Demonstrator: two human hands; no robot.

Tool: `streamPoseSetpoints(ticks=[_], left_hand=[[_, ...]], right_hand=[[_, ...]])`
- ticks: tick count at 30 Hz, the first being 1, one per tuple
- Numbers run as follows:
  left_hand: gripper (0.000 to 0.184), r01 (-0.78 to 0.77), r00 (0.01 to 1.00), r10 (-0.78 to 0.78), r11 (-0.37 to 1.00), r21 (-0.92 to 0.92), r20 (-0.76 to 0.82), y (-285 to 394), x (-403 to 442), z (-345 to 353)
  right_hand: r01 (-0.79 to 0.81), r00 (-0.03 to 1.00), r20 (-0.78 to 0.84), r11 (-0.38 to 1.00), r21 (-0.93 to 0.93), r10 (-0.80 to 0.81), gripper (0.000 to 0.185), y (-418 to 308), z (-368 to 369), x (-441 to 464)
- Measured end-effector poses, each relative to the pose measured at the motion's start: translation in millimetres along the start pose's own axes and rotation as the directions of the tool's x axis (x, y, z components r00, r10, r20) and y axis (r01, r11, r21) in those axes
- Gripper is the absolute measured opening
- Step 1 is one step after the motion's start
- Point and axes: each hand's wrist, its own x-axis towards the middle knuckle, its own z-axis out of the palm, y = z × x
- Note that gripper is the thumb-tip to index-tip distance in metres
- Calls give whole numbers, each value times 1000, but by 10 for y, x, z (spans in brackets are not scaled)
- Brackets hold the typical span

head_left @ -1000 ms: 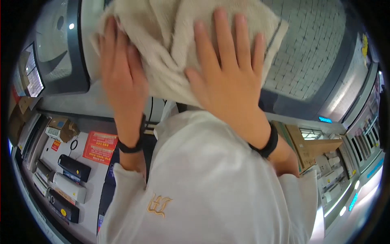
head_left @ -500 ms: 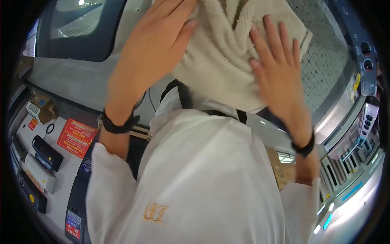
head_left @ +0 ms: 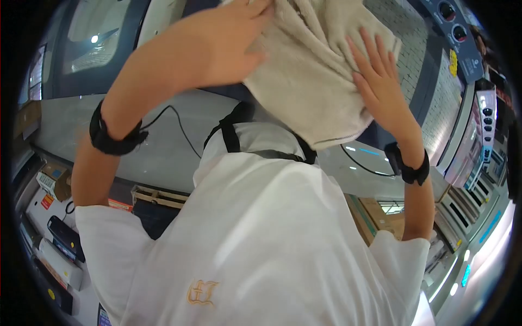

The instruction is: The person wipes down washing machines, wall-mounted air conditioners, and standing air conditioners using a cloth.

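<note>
A beige towel (head_left: 315,92) with soft folds lies bunched over the surface in front of me, one lower corner hanging toward my body. On its right part rests my right hand (head_left: 385,89), flat with the fingers spread. My left hand (head_left: 217,46) reaches across the towel's upper left edge, its thumb apart from the fingers. Motion blurs this hand, and its fingertips are partly cut off by the top of the view. Each wrist wears a black band, with a thin dark cable near each one.
Close to my waist runs a glossy grey counter edge (head_left: 168,136). A panel with dark knobs (head_left: 457,32) stands at the upper right. Cardboard boxes (head_left: 380,214) sit lower right. At the lower left are a small carton (head_left: 54,182) and several black and white devices (head_left: 60,263).
My left hand has swung so its forearm lies more sideways, elbow out to the left. My right hand has shifted slightly right on the towel. The view has tilted and moved.
</note>
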Motion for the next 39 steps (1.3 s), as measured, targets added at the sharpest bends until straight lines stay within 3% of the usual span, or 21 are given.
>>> streamPoseSetpoints(ticks=[1, 3, 5, 7, 9, 11, 13, 15, 16, 18, 19, 20, 22, 23, 25, 28, 31, 34, 36, 37, 39], left_hand=[[61, -29, 999, 29, 999, 36, -22, 76, 9, -1], [55, -4, 992, 7, 1000, -19, 128, 179, 202, -173], [49, 136, 883, -51, 979, -149, 466, 271, 858, -593], [44, -159, 880, 127, 987, 32, 457, 108, 1599, -465], [42, -382, 863, 281, 907, 178, 420, 261, 1953, -260], [42, -515, 844, 420, 809, 283, 333, 496, 2050, 53], [35, -289, 871, 162, 932, 218, 464, 1145, 1740, -135], [36, -355, 935, 355, 934, -41, -4, 1170, 1311, 168], [40, -341, 940, 341, 940, 15, 26, 1259, 1313, 166], [48, -316, 949, 309, 940, 132, 70, 1326, 1335, 159], [45, -327, 941, 338, 919, 219, -13, 1365, 1449, 220], [44, -321, 945, 328, 931, 172, -11, 1466, 1655, 257], [43, -304, 952, 305, 949, 77, 0, 1916, 2400, 401], [41, -322, 947, 321, 938, 129, 33, 2015, 2644, 437], [38, -363, 932, 349, 906, 219, 98, 2236, 3055, 540], [33, -168, 968, 130, 970, 174, 213, 2753, 3043, 438], [34, -408, 913, 400, 899, 158, 82, 2979, 2797, 575], [31, -463, 885, 465, 879, 114, 12, 3294, 2684, 596], [32, -390, 919, 377, 913, 124, 114, 3535, 2849, 544], [33, -347, 932, 326, 929, 131, 158, 3658, 2944, 536], [34, -319, 939, 291, 936, 146, 184, 3851, 3149, 593]], right_hand=[[-6, 1000, -9, 998, -68, 6, 56, 273, 93, -163], [44, 999, 1, 971, -234, -45, 50, 775, 23, -294], [238, 953, -86, 892, -383, -291, 47, 1459, 162, -207], [-15, 997, 62, 859, -512, 54, 50, 1522, 240, -86], [-178, 978, 36, 916, -359, 204, 55, 852, -31, 117], [158, 984, 151, 851, -501, -94, 47, 697, -2, -162], [-171, 952, -261, 985, -11, 163, 51, 322, 194, -643], [-249, 952, -174, 968, 26, 250, 54, 92, -19, -1158], [-289, 948, -126, 956, 46, 293, 56, 121, -78, -1436], [-376, 916, -197, 918, -122, 349, 57, 472, 15, -1669], [-409, 898, -252, 896, -174, 361, 54, 751, 64, -1743], [-436, 880, -308, 871, -225, 361, 51, 1005, 85, -1843], [-360, 924, -246, 886, -293, 294, 52, 1564, 8, -2071], [-316, 943, -210, 890, -328, 257, 53, 1601, -45, -2049], [-454, 882, -257, 858, -241, 395, 51, 1458, 72, -1945], [-505, 826, -355, 854, -123, 437, 41, 1161, 175, -2121], [-441, 784, -466, 896, 49, 411, 28, 929, 108, -2683], [-450, 762, -459, 883, 131, 457, 31, 978, 158, -3214], [-479, 777, -429, 875, 70, 460, 34, 1188, 134, -3423], [-497, 735, -445, 853, 162, 512, 35, 1311, 181, -3469], [-518, 724, -445, 842, 153, 527, 30, 1424, 189, -3463]])
